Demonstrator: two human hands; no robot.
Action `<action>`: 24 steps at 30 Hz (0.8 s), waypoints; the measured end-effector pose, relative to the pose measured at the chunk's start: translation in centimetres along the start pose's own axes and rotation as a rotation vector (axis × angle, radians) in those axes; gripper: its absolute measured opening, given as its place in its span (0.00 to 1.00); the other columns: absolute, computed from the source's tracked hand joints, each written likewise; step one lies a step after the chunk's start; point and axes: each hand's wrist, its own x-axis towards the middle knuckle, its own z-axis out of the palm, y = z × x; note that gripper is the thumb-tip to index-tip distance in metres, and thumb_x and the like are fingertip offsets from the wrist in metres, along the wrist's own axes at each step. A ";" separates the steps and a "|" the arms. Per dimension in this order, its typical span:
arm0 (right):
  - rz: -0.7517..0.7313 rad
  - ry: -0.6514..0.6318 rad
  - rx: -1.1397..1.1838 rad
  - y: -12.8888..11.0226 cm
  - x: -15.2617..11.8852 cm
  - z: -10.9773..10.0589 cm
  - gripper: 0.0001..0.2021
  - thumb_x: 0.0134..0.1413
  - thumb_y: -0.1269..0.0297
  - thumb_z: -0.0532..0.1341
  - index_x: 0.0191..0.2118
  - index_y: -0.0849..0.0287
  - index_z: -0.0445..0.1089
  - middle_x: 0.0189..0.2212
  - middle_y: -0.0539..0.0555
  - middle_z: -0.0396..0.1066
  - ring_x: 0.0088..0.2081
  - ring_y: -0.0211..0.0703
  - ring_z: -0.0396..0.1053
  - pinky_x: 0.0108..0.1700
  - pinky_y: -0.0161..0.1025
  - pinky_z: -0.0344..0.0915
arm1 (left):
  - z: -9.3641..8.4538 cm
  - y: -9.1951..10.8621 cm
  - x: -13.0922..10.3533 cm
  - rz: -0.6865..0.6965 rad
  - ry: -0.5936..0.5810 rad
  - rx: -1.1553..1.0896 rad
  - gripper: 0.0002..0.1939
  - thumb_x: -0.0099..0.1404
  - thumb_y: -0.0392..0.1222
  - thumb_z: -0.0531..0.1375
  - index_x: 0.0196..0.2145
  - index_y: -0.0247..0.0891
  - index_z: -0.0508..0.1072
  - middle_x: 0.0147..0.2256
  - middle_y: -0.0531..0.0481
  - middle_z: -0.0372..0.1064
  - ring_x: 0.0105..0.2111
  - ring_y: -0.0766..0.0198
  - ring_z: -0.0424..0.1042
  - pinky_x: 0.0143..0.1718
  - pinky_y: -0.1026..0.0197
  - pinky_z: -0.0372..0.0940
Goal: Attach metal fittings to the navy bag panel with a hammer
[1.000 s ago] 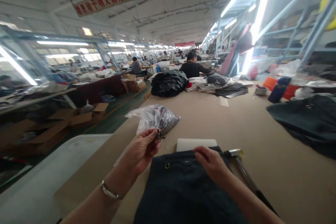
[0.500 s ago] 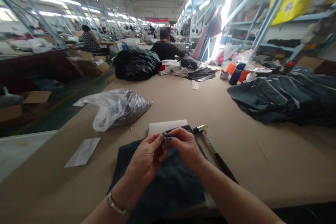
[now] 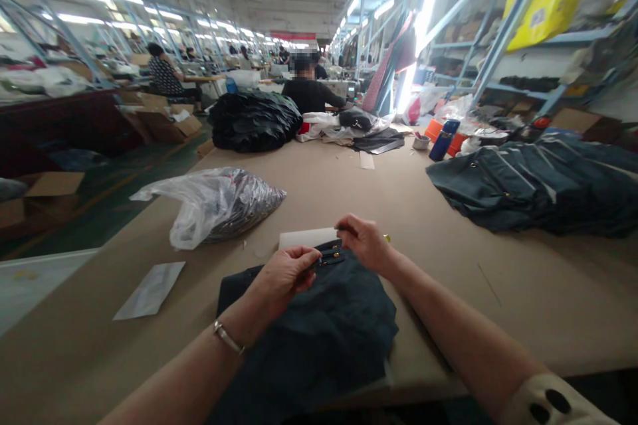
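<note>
Hands (image 3: pixel 286 272) parted; plastic bag (image 3: pixel 214 202) lies beyond.

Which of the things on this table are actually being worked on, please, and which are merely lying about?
In use: left hand, right hand, dark fabric piece, white pad.
Lying about: plastic bag, paper slip, dark garment pile, blue bottle.
</note>
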 end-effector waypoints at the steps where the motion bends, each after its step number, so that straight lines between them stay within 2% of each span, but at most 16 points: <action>1: -0.068 -0.062 -0.205 0.3 0.0 0.0 0.05 0.57 0.68 0.55 0.36 0.59 0.66 0.31 0.51 0.69 0.30 0.35 0.68 0.35 0.34 0.64 | 0.1 0.1 0.5 -0.016 -0.030 0.010 0.23 0.41 0.46 0.73 0.28 0.32 0.67 0.17 0.56 0.59 0.14 0.73 0.57 0.11 0.72 0.46; 3: -0.172 -0.165 -0.507 0.8 -0.1 0.2 0.07 0.60 0.69 0.54 0.38 0.59 0.70 0.35 0.54 0.69 0.33 0.37 0.67 0.37 0.34 0.62 | 0.4 0.3 1.5 -0.049 -0.092 0.025 0.20 0.45 0.44 0.72 0.27 0.31 0.67 0.17 0.55 0.58 0.14 0.73 0.57 0.11 0.72 0.45; 5: -0.236 -0.219 -0.690 1.2 -0.1 0.3 0.10 0.62 0.69 0.51 0.39 0.58 0.70 0.36 0.54 0.68 0.34 0.37 0.66 0.36 0.33 0.60 | 0.5 0.5 2.3 -0.077 -0.130 0.034 0.16 0.50 0.42 0.69 0.27 0.31 0.67 0.17 0.54 0.58 0.14 0.72 0.57 0.11 0.72 0.45; 9: -0.347 -0.205 -0.806 1.5 0.2 -0.1 0.09 0.63 0.68 0.52 0.41 0.57 0.70 0.37 0.53 0.66 0.34 0.35 0.65 0.35 0.32 0.58 | 0.6 1.2 3.3 -0.121 -0.149 0.038 0.08 0.61 0.37 0.62 0.30 0.30 0.67 0.19 0.54 0.58 0.16 0.74 0.59 0.14 0.73 0.51; 13: -0.428 -0.211 -0.824 1.6 0.6 -0.4 0.09 0.61 0.69 0.54 0.42 0.57 0.71 0.38 0.54 0.66 0.36 0.36 0.64 0.36 0.32 0.59 | 0.7 2.0 3.4 -0.152 -0.149 0.086 0.04 0.65 0.34 0.56 0.32 0.31 0.66 0.21 0.54 0.59 0.17 0.76 0.60 0.18 0.74 0.55; 15: -0.315 -0.212 -0.668 1.7 0.8 -0.2 0.11 0.61 0.69 0.53 0.43 0.57 0.72 0.40 0.55 0.67 0.39 0.37 0.64 0.41 0.32 0.60 | 0.9 2.4 3.5 -0.159 -0.137 0.156 0.05 0.65 0.33 0.55 0.30 0.32 0.65 0.21 0.55 0.58 0.16 0.76 0.59 0.16 0.74 0.52; 18: -0.036 -0.185 -0.400 2.2 1.3 0.2 0.10 0.57 0.69 0.57 0.41 0.58 0.75 0.40 0.55 0.70 0.39 0.36 0.66 0.44 0.33 0.60 | 1.0 2.9 4.2 -0.165 -0.102 0.329 0.07 0.65 0.34 0.56 0.28 0.32 0.64 0.17 0.55 0.57 0.14 0.74 0.57 0.14 0.72 0.47; 21: 0.131 -0.222 -0.300 3.2 1.7 0.5 0.11 0.54 0.69 0.58 0.39 0.61 0.76 0.30 0.51 0.72 0.30 0.34 0.66 0.34 0.30 0.61 | 1.1 3.3 5.4 -0.168 -0.075 0.533 0.09 0.64 0.32 0.57 0.25 0.32 0.65 0.14 0.56 0.56 0.13 0.73 0.55 0.14 0.71 0.46; 24: 0.280 -0.267 -0.257 4.6 2.0 0.7 0.12 0.54 0.69 0.55 0.38 0.63 0.76 0.21 0.48 0.69 0.23 0.32 0.63 0.25 0.28 0.58 | 1.3 3.3 6.6 -0.180 -0.068 0.721 0.11 0.64 0.31 0.56 0.23 0.32 0.65 0.12 0.58 0.53 0.11 0.74 0.52 0.14 0.69 0.44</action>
